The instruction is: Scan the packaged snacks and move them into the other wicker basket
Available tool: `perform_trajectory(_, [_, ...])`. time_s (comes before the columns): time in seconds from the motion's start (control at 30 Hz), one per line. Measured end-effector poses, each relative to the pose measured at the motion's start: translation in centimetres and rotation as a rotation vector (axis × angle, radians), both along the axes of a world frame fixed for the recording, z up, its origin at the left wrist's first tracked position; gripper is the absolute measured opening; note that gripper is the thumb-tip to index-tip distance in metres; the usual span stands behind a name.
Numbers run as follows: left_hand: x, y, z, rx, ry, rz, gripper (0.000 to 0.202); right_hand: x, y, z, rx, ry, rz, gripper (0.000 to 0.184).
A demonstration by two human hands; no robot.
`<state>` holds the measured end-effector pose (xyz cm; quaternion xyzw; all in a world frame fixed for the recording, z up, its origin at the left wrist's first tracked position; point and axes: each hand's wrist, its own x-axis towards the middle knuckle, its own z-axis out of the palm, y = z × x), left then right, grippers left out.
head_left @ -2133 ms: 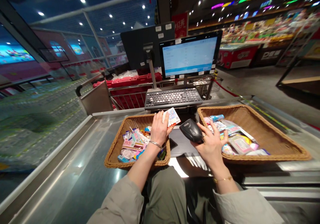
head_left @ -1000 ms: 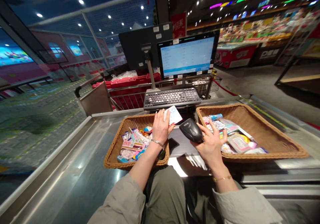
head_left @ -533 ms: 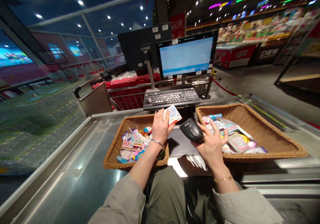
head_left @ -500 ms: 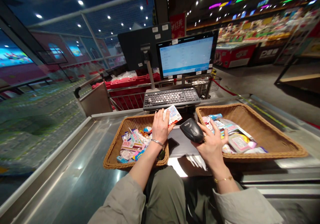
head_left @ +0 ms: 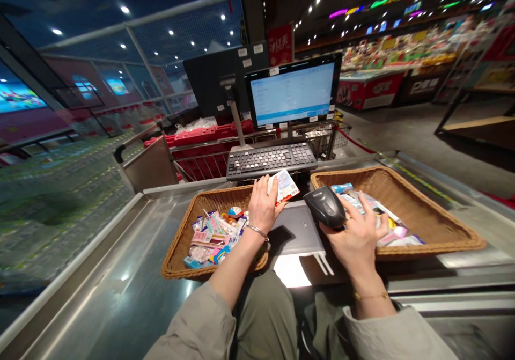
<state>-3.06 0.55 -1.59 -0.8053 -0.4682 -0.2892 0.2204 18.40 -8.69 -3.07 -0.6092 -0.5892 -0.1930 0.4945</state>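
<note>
My left hand [head_left: 263, 208] is closed on a small white, red and blue packet [head_left: 285, 184], held up between the two baskets just below the keyboard [head_left: 271, 160]. My right hand [head_left: 357, 232] grips a black handheld barcode scanner [head_left: 325, 205], whose head faces left toward the packet. The left wicker basket [head_left: 182, 242] holds several small colourful packets. The right wicker basket [head_left: 426, 211] holds several more packets, partly hidden by my right hand.
A lit monitor [head_left: 293, 92] stands behind the keyboard, a second dark screen [head_left: 209, 81] to its left. A flat scanner plate [head_left: 295, 232] lies between the baskets on the steel counter [head_left: 116, 295]. Red shopping baskets [head_left: 205, 142] and a wire cart sit beyond.
My right hand with the scanner has shifted right, over the right basket's near edge. My left hand has kept the packet in place, tilting it slightly. The view has shifted a little.
</note>
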Motion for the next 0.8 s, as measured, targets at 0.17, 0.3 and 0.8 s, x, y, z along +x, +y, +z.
perform_trajectory(0.17, [1.2, 0.3, 0.0, -0.019, -0.012, -0.051, 0.073, 1.2, -0.2, 0.1, 0.006, 0.055, -0.027, 0.029])
perform_trajectory(0.3, [2.4, 0.4, 0.2, -0.015, 0.008, -0.076, 0.07, 2.1, -0.3, -0.1, 0.011, 0.063, -0.062, 0.035])
perform_trajectory(0.8, [7.5, -0.2, 1.2, -0.046, 0.106, -0.238, 0.068, 6.2, -0.9, -1.3, 0.085, 0.22, -0.234, 0.047])
